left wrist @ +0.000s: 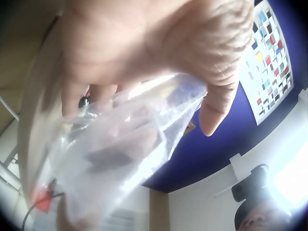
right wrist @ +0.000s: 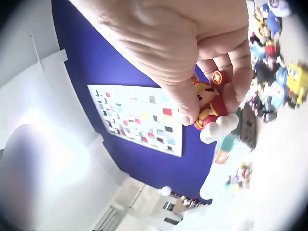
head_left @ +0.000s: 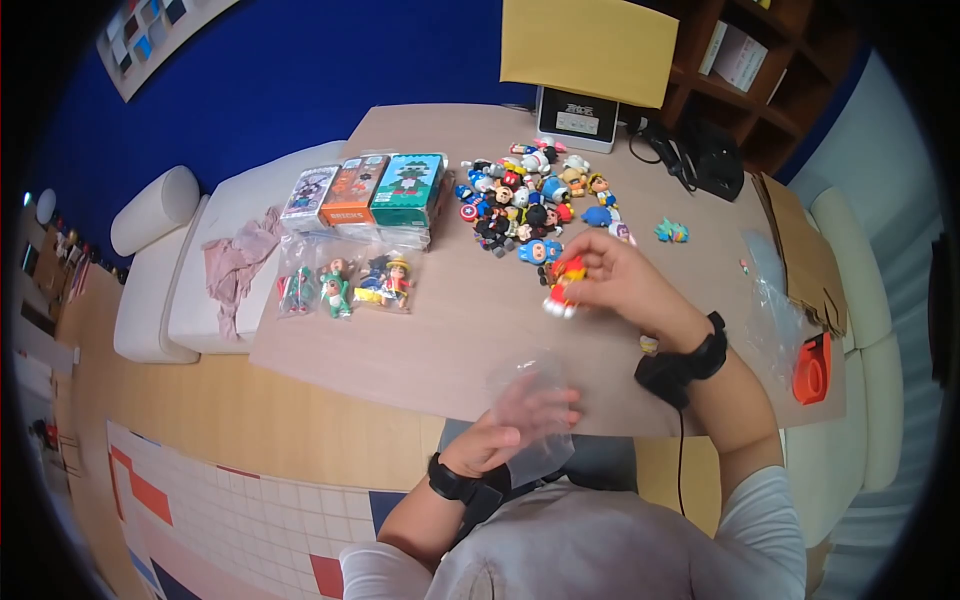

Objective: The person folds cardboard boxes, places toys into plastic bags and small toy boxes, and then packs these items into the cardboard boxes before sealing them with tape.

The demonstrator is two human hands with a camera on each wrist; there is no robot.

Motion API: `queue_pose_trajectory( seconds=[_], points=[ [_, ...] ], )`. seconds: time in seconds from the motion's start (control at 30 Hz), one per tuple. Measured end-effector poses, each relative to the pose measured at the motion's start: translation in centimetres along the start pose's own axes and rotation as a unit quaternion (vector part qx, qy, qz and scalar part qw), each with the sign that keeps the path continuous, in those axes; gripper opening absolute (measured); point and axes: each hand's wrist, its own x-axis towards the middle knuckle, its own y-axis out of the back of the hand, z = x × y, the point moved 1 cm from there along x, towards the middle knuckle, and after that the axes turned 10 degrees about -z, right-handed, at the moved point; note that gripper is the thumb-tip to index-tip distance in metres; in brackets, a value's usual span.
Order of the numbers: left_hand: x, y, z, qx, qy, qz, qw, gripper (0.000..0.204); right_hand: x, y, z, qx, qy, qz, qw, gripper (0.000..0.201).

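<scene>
The red toy figure (head_left: pixel 563 285) is pinched in the right hand (head_left: pixel 625 285) above the tabletop (head_left: pixel 450 320); the clear bag (head_left: pixel 530 415), gripped by the left hand (head_left: pixel 505 435), waits at about seven o'clock from it.

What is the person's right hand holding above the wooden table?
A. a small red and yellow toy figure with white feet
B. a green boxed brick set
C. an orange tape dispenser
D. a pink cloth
A: the right hand pinches the small red and yellow toy figure with white feet in its fingers, while the left hand holds a clear plastic bag.
</scene>
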Motion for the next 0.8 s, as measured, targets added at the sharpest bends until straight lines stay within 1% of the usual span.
queue_pose_trajectory(
  seconds=[0.07, 0.1, 0.17, 0.2, 0.3, 0.33, 0.43, 0.53, 0.63, 0.7, 0.73, 0.8],
  points=[
    [0.3, -0.2, -0.3, -0.025, 0.015, -0.037, 0.999, 0.075, -0.9, -1.6, -0.1, -0.001, 0.047, -0.068, 0.997, 0.028],
    [0.4, -0.3, -0.4, -0.037, 0.022, -0.055, 0.998, 0.074, -1.3, -2.3, -0.3, -0.051, 0.041, -0.082, 0.994, 0.027],
    [0.5, -0.6, -0.5, -0.027, 0.042, -0.053, 0.997, 0.075, -1.9, -3.4, -1.0, -0.151, 0.03, -0.111, 0.982, 0.026],
    [0.5, -0.8, -0.5, -0.021, 0.051, -0.051, 0.997, 0.076, -2.3, -4.0, -1.8, -0.212, 0.03, -0.107, 0.971, 0.026],
    [0.6, -1.8, -0.4, -0.026, 0.063, -0.045, 0.997, 0.078, -2.6, -4.6, -1.2, -0.293, 0.102, -0.109, 0.944, 0.025],
    [0.6, -1.8, -0.4, -0.025, 0.07, -0.048, 0.996, 0.078, -2.7, -4.7, -1.4, -0.28, 0.069, -0.135, 0.948, 0.025],
    [0.4, -1.8, -0.5, -0.03, 0.081, -0.05, 0.995, 0.08, -3.1, -4.7, -1.1, -0.268, 0.063, -0.166, 0.947, 0.024],
    [0.2, -2.1, -0.7, -0.052, 0.076, -0.034, 0.995, 0.078, -3.3, -4.7, -0.7, -0.308, 0.015, -0.174, 0.935, 0.026],
    [-0.1, -2.1, -0.9, -0.089, 0.079, -0.011, 0.993, 0.075, -3.4, -4.9, 0.0, -0.323, -0.001, -0.193, 0.926, 0.032],
    [0.0, -2.3, -1.4, -0.132, 0.072, 0.003, 0.989, 0.073, -3.4, -4.9, 0.0, -0.353, -0.043, -0.226, 0.907, 0.029],
    [0.1, -2.3, -1.4, -0.123, 0.067, 0.018, 0.99, 0.074, -3.4, -5.0, 0.0, -0.368, -0.063, -0.242, 0.896, 0.028],
    [0.3, -2.5, -1.3, -0.104, 0.058, 0.048, 0.992, 0.076, -3.7, -5.0, 0.3, -0.43, 0.043, -0.243, 0.868, 0.029]
  ],
)
